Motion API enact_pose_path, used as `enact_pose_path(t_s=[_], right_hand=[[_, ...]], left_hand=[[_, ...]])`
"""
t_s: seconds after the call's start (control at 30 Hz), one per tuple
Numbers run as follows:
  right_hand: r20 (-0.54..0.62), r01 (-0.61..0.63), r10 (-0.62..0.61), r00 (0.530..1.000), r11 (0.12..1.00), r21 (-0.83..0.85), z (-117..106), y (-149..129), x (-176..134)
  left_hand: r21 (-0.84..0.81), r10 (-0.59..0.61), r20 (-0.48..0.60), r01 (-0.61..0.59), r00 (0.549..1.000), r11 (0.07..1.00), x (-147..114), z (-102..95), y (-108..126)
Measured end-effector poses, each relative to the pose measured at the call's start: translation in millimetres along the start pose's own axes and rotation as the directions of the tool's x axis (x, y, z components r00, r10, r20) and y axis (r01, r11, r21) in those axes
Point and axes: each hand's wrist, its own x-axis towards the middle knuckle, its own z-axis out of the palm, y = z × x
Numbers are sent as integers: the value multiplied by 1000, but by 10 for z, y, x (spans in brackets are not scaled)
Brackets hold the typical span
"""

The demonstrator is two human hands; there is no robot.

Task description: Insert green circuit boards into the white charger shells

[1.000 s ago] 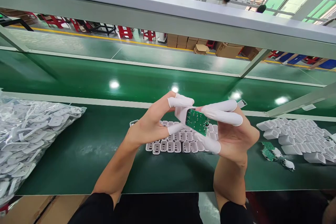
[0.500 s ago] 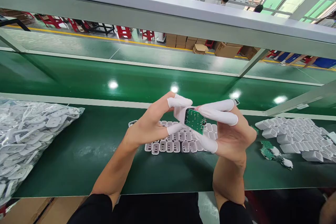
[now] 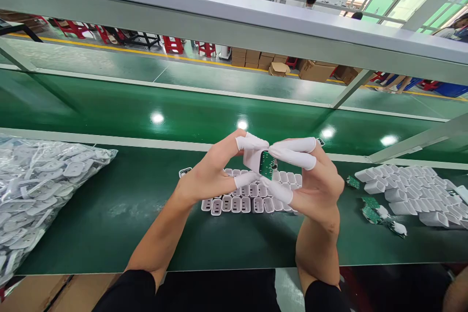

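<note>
White finger cots cover fingertips on both hands. My left hand [image 3: 215, 168] is closed on a white plastic housing [image 3: 251, 160], held between thumb and fingers above the bench. A green circuit board [image 3: 266, 165] sits partly inside the housing's open right side. My right hand [image 3: 310, 175] pinches the board's outer edge between thumb and fingers. Below and behind the hands stand rows of white housings [image 3: 226, 203], several with small slots showing. The inner end of the board is hidden by the housing.
On the left lies a clear bag of white plastic parts [image 3: 47, 190]. At right are more white housings [image 3: 405, 190] and loose green circuit boards [image 3: 371, 214]. A pale shelf beam [image 3: 234, 19] crosses above the green bench [image 3: 146, 234].
My right hand has moved left toward the left hand. The circuit board has gone deeper into the white housing, and less of it shows. My left hand has hardly moved.
</note>
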Motion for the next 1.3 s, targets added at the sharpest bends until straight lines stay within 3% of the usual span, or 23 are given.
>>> enact_pose_path(t_s=[0.23,0.47,0.57,0.67,0.73,0.83,1.13,1.3], right_hand=[[17,43,-41,999,990,-133,-17,33,-13],[107,94,-67,992,958,-271,33,20,-10],[76,43,-33,997,989,-142,44,74,-3],[31,-107,103,994,981,159,84,189,9],[42,-212,213,976,900,381,136,278,23],[74,-320,342,937,750,579,227,382,43],[85,-535,624,777,583,611,301,367,81],[50,-524,628,777,601,604,314,395,91]], left_hand=[[-99,-207,-191,191,960,977,-65,106,-84],[-16,-198,-291,202,936,979,-44,148,-43],[-36,-204,-248,201,947,979,-39,84,-25],[-150,-187,-62,176,980,973,-37,-11,-32],[-193,-206,2,203,978,960,-30,-48,-38],[-202,-274,-8,267,962,942,-12,-28,-46],[-224,-386,-128,352,914,909,19,200,-70],[-244,-463,-165,419,871,875,11,332,-112]])
